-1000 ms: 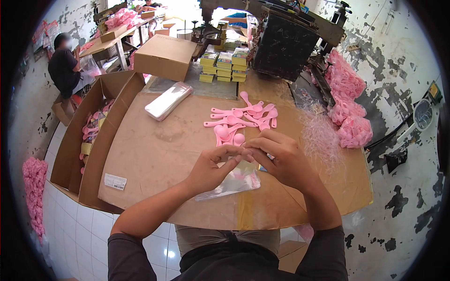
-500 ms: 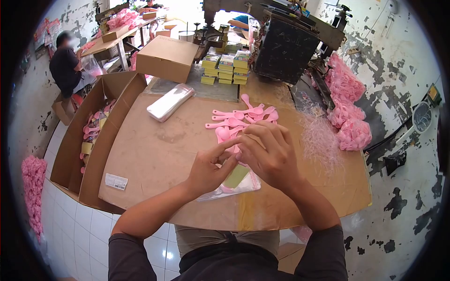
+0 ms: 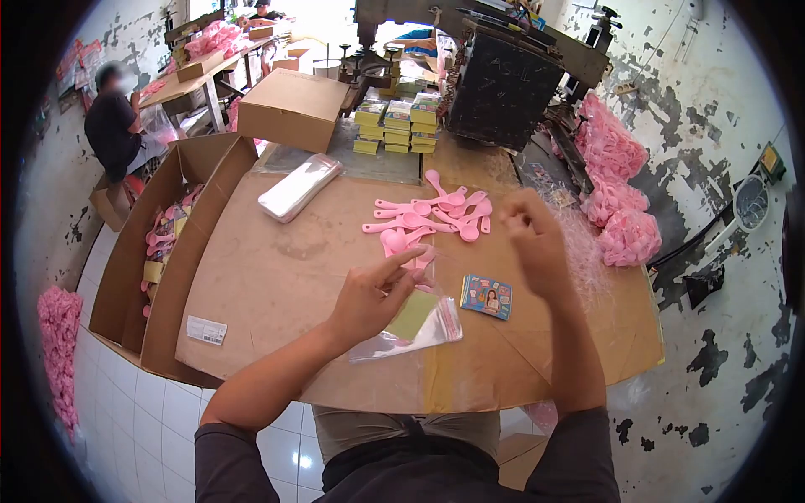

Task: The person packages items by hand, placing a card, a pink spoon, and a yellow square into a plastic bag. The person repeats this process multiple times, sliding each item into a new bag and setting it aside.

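My left hand point(image 3: 369, 300) is closed, index finger and thumb around a pink spoon point(image 3: 425, 258), partly hidden by the fingers. Below it lies a clear plastic bag point(image 3: 444, 325) with a yellow-green card point(image 3: 411, 317) in it. To the right, my right hand point(image 3: 537, 243) is raised over the cardboard, fingers curled and slightly blurred; I cannot tell what they hold. A small stack of printed cards point(image 3: 485, 298) sits between the hands. Beyond them a heap of loose pink spoons point(image 3: 432, 214) is spread on the cardboard-covered table point(image 3: 268, 268).
On the left stands a long carton point(image 3: 180, 293) holding spoons and cards. A bundle of clear bags point(image 3: 298, 189), stacked card packs point(image 3: 396, 126) and a closed box point(image 3: 293, 105) lie farther back. Shredded plastic point(image 3: 583, 260) and pink bagged bundles point(image 3: 625, 235) line the right. A person point(image 3: 113, 126) sits back left.
My right hand has parted from the left and moved right, uncovering the stack of printed cards. My left hand has stayed nearly in place over the bag.
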### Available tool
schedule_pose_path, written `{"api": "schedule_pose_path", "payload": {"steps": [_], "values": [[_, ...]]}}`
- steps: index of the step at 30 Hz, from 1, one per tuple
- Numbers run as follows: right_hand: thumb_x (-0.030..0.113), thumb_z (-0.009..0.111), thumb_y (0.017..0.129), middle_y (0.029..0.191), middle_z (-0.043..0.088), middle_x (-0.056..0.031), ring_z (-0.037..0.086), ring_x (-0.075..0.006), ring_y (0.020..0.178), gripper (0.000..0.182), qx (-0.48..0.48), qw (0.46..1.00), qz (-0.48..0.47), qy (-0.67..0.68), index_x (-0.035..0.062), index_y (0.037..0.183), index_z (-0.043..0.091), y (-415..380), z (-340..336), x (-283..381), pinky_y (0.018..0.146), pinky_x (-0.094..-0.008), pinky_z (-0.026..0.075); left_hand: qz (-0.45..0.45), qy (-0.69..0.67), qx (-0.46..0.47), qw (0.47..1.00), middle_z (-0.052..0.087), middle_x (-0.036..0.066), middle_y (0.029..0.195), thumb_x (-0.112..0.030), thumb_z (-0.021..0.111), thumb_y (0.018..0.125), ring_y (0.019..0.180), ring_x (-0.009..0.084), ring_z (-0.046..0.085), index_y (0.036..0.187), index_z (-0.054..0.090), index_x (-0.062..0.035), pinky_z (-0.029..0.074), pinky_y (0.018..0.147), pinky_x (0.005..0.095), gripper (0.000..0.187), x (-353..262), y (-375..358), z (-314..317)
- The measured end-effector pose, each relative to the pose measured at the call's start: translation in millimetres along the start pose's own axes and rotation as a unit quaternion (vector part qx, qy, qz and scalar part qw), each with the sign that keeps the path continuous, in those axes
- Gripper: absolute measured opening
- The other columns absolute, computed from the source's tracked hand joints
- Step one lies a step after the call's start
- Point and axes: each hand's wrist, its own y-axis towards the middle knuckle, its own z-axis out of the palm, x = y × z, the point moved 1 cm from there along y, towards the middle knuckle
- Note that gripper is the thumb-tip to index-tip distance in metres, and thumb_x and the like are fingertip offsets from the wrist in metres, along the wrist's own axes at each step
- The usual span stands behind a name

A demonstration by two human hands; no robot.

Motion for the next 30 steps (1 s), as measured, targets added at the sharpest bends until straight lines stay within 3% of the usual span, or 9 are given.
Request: {"api": "schedule_pose_path", "payload": {"steps": [3,6,9,12,20,24,26,28,30], "values": [[0.007,0.067,0.091,0.092,0.062,-0.0016,0.060,-0.0100,0.086,0.008,0.150,0.923,0.136,0.326,0.0051,0.098,0.064,-15.0,-62.3,-43.0,0.071,-0.0318,0.049,-0.036,-0.051,-0.004,0.998,0.077,0.012,0.098,-0.002,0.059,0.103,0.095,0.0143,0.073,0.140,0.056,0.0031,0.058,0.081,0.0281,0.038,12.6,2.3,1.4],[0.007,0.073,0.088,0.091,0.064,-0.0040,0.064,-0.0161,0.086,0.015,-0.011,0.995,0.058,0.085,0.0067,0.102,0.068,-32.4,-40.0,-46.6,0.072,-0.0344,0.051,-0.035,0.001,-0.011,0.999,0.077,0.011,0.090,-0.004,0.061,0.103,0.093,0.0133,0.074,0.140,0.057,0.0027,0.058,0.080,0.0270,0.038,11.3,0.8,2.6],[0.010,0.076,0.087,0.094,0.066,-0.0062,0.066,-0.0218,0.091,0.020,-0.028,0.964,-0.204,-0.167,0.0082,0.106,0.070,-40.6,-3.9,4.3,0.075,-0.0356,0.050,-0.029,0.082,-0.004,0.996,0.077,0.012,0.085,-0.005,0.064,0.101,0.089,0.0142,0.076,0.139,0.057,0.0019,0.058,0.077,0.0265,0.039,-7.6,-2.2,2.1],[0.012,0.080,0.083,0.097,0.066,-0.0062,0.065,-0.0251,0.093,0.023,-0.041,0.932,-0.286,-0.218,0.0082,0.103,0.070,-44.8,28.5,26.5,0.079,-0.0375,0.048,0.102,0.084,-0.081,0.988,0.074,0.012,0.076,-0.011,0.071,0.097,0.061,0.0135,0.071,0.139,0.061,-0.0057,0.053,0.056,0.0308,0.044,-1.1,-5.3,13.4],[0.019,0.078,0.077,0.101,0.065,-0.0050,0.063,-0.0218,0.097,0.030,-0.050,0.891,-0.346,-0.290,0.0077,0.102,0.066,-35.1,62.1,36.1,0.081,-0.0366,0.045,0.093,0.168,-0.028,0.981,0.078,0.014,0.088,-0.004,0.070,0.096,0.079,0.0190,0.078,0.141,0.057,0.0011,0.058,0.066,0.0266,0.047,-7.6,-11.9,7.8],[0.014,0.073,0.083,0.098,0.063,-0.0070,0.062,-0.0243,0.092,0.021,-0.047,0.920,-0.294,-0.257,0.0071,0.100,0.064,-29.8,62.1,30.2,0.081,-0.0365,0.046,0.112,0.179,-0.051,0.976,0.073,0.011,0.075,-0.010,0.073,0.095,0.056,0.0221,0.069,0.142,0.059,-0.0057,0.051,0.051,0.0339,0.049,-2.9,-8.8,9.4],[0.012,0.071,0.086,0.096,0.062,-0.0087,0.061,-0.0257,0.088,0.018,-0.068,0.936,-0.269,-0.217,0.0062,0.101,0.063,-24.4,53.4,15.1,0.080,-0.0370,0.048,0.111,0.161,-0.045,0.980,0.074,0.012,0.079,-0.009,0.072,0.095,0.059,0.0186,0.070,0.142,0.058,-0.0052,0.052,0.054,0.0322,0.049,2.5,-7.5,9.7],[0.013,0.066,0.095,0.092,0.062,-0.0073,0.062,-0.0216,0.084,0.012,-0.074,0.991,-0.088,-0.070,0.0052,0.103,0.062,-20.3,30.5,2.1,0.076,-0.0355,0.049,0.076,0.082,-0.048,0.992,0.076,0.012,0.085,-0.008,0.068,0.098,0.071,0.0160,0.072,0.142,0.057,-0.0023,0.055,0.061,0.0297,0.046,4.0,-5.1,10.3],[0.019,0.065,0.100,0.085,0.060,-0.0034,0.061,-0.0148,0.079,0.016,0.058,0.980,0.078,0.174,0.0048,0.106,0.061,-13.9,-17.2,-22.3,0.073,-0.0327,0.051,0.001,-0.060,-0.055,0.997,0.078,0.013,0.095,-0.005,0.061,0.103,0.090,0.0143,0.075,0.142,0.054,0.0032,0.058,0.074,0.0263,0.041,2.7,-5.8,14.3]]}}
